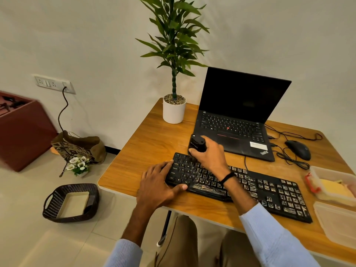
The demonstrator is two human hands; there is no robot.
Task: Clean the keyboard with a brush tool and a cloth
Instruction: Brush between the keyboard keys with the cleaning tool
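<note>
Wooden desk (154, 139) pushed up against a plain white wall, with the black keyboard (269, 191) lying across the front of it. The left hand (156, 185) rests flat on the keyboard's left end, fingers pretty much straight over the keys and thumb on the front edge. The right hand (210, 155) is curled tight around a chunky black brush tool (196, 142), which sits at the keyboard's back-left corner, just beyond the left fingertips. A laptop (231, 132) is right behind, and a mouse (298, 149) sits off to the right.
</note>
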